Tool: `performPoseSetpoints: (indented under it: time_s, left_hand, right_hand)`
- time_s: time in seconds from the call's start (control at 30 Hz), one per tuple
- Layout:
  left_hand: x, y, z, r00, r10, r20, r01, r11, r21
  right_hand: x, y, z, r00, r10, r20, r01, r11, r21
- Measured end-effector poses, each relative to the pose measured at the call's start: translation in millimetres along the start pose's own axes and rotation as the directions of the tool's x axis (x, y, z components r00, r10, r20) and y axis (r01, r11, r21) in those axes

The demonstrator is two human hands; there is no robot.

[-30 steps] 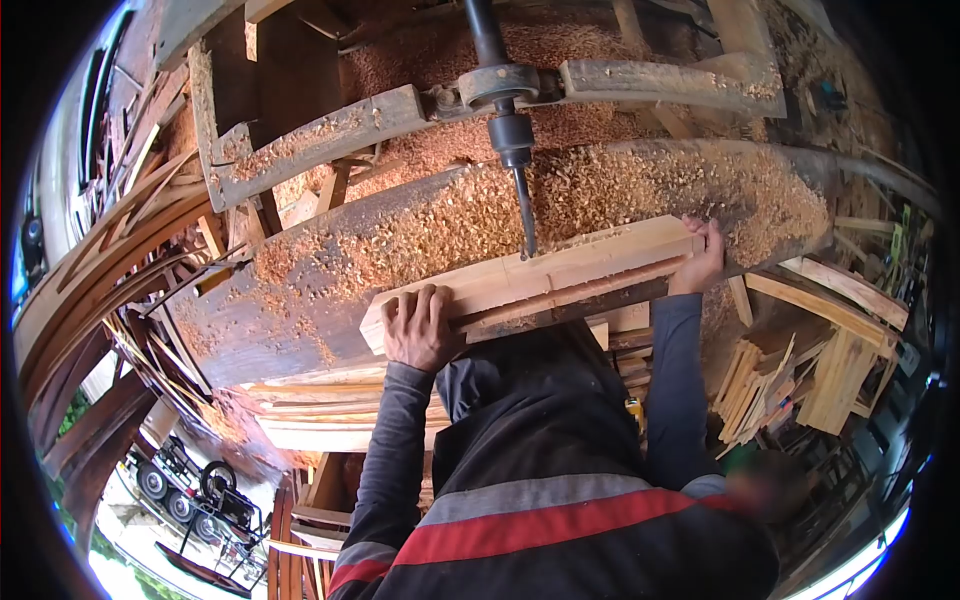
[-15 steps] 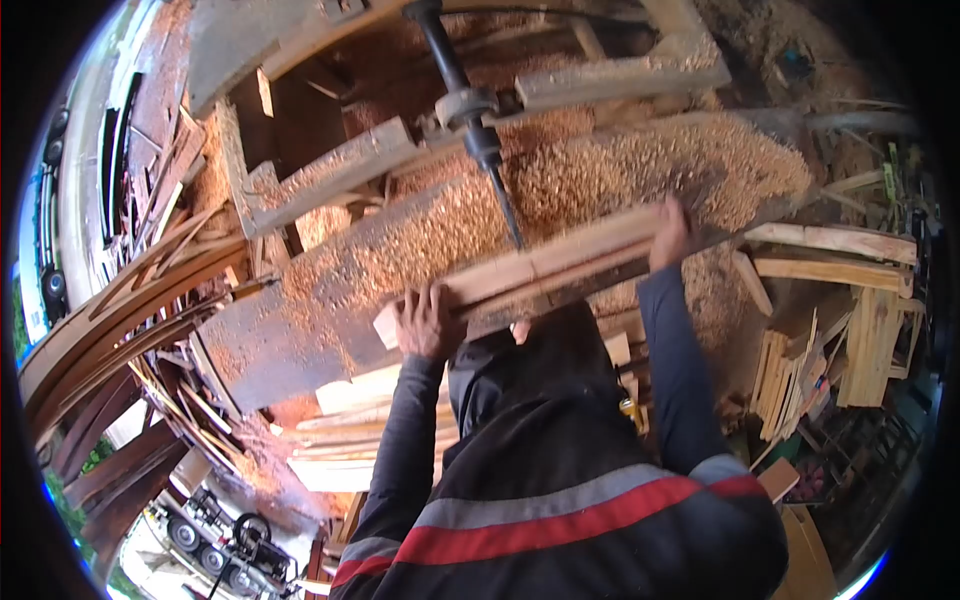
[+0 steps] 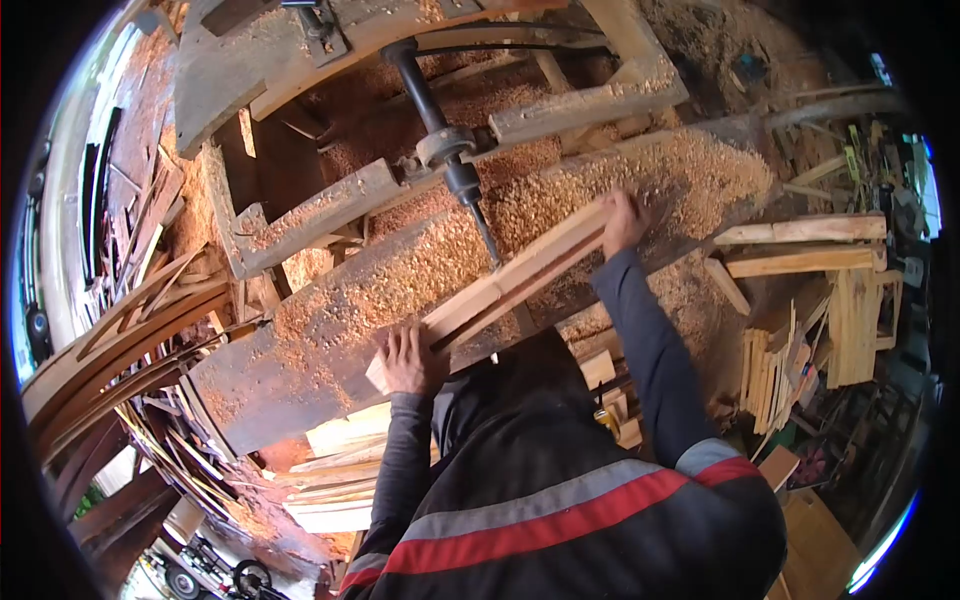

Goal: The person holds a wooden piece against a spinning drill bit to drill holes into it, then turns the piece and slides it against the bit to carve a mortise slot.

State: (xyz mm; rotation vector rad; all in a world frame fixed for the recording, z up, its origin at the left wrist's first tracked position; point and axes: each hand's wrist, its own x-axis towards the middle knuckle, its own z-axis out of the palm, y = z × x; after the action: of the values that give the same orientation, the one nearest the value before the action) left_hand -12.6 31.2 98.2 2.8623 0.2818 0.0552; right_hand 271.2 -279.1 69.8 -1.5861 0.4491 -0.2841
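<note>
A squared wooden beam (image 3: 477,300) with a long groove lies slantwise across the dark work table (image 3: 235,385). Near its left end, my left hand (image 3: 408,360) is wrapped over it, fingers on the top. At the far right end, my right hand (image 3: 625,222) grips the beam with fingers curled round it. A drill bit (image 3: 484,232) in a dark chuck (image 3: 462,182) points at the beam's far edge, close to its middle. Whether the tip touches the wood, I cannot tell.
Wood chips (image 3: 540,200) are heaped on the table behind the beam. A wooden frame (image 3: 590,110) surrounds the drill spindle. Cut boards (image 3: 340,480) are stacked below the table at left, and more planks (image 3: 800,245) lie at right. Long timbers (image 3: 120,345) project on the left.
The beam has turned, its right end swinging away from the body, so it lies at a steeper slant. Both hands stay on it. The whole view has shifted a little.
</note>
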Motion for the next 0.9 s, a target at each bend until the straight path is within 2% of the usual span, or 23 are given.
performPoseSetpoints:
  time_s: [0.07, 0.13, 0.27, 0.3, 0.37, 0.43, 0.5, 0.53, 0.57, 0.6, 0.67, 0.7, 0.73, 0.8, 0.83, 0.87, 0.9]
  left_hand:
    - [-14, -19, -7, 1.000, -0.018, 0.009, 0.018, 0.999, -0.035]
    - [-32, -48, -8, 0.993, -0.040, 0.109, 0.039, 0.999, 0.014]
    - [-66, -95, -21, 0.997, -0.060, 0.041, 0.057, 0.995, 0.080]
    - [-67, -98, -26, 0.997, -0.044, 0.059, 0.040, 0.997, 0.072]
    - [-65, -101, -32, 0.996, -0.033, 0.080, 0.027, 0.997, 0.077]
    - [-63, -95, -29, 0.998, -0.042, 0.046, 0.039, 0.997, 0.068]
    - [-60, -86, -26, 0.998, -0.051, 0.044, 0.048, 0.997, 0.064]
    - [-52, -80, -27, 0.998, -0.064, 0.024, 0.062, 0.996, 0.063]
    - [-45, -72, -24, 0.998, -0.054, 0.014, 0.053, 0.997, 0.057]
    - [-38, -66, -17, 0.996, -0.063, 0.069, 0.061, 0.997, 0.038]
    - [-21, -51, 16, 0.999, 0.018, 0.031, -0.017, 1.000, -0.023]
    - [-2, -27, 22, 0.998, 0.034, 0.052, -0.032, 0.999, -0.037]
    - [12, -20, 42, 0.988, 0.120, 0.092, -0.131, 0.983, 0.127]
    - [35, 13, 1, 0.992, 0.060, 0.115, -0.056, 0.998, -0.033]
    - [35, 13, 2, 0.992, 0.056, 0.110, -0.052, 0.998, -0.039]
    - [33, 11, 1, 0.991, 0.108, 0.082, -0.105, 0.994, -0.039]
    - [33, 9, 1, 0.986, 0.161, 0.049, -0.159, 0.987, -0.035]
  right_hand:
    - [-13, 28, -5, 0.998, 0.057, 0.005, -0.057, 0.995, 0.080]
    - [-52, 2, 20, 0.998, 0.058, 0.011, -0.059, 0.997, 0.048]
    - [-110, -3, 41, 0.999, -0.005, 0.043, 0.006, 0.999, -0.038]
    - [-113, 0, 42, 0.998, -0.006, 0.055, 0.000, 0.994, 0.112]
    - [-114, 4, 45, 0.997, 0.054, 0.058, -0.063, 0.984, 0.168]
    - [-110, 5, 37, 0.993, 0.108, 0.049, -0.116, 0.971, 0.207]
    - [-106, 5, 33, 0.980, 0.132, 0.149, -0.146, 0.985, 0.087]
    - [-99, 7, 31, 0.978, 0.138, 0.158, -0.154, 0.984, 0.091]
    - [-87, 9, 25, 0.989, 0.083, 0.120, -0.086, 0.996, 0.018]
    - [-74, 10, 18, 0.996, 0.026, 0.086, -0.021, 0.998, -0.059]
    - [-35, 1, 0, 0.999, -0.012, -0.048, 0.008, 0.997, -0.080]
    - [-6, -4, -19, 0.997, 0.034, -0.067, -0.036, 0.999, -0.027]
    - [14, -6, -33, 0.993, 0.077, -0.086, -0.075, 0.997, 0.027]
    - [16, 3, -47, 0.993, 0.108, -0.036, -0.105, 0.992, 0.070]
    - [14, 6, -52, 0.989, 0.145, 0.009, -0.145, 0.983, 0.109]
    - [6, 9, -62, 0.990, 0.142, 0.010, -0.143, 0.984, 0.105]
    - [-5, 9, -72, 0.981, 0.181, -0.063, -0.170, 0.974, 0.148]
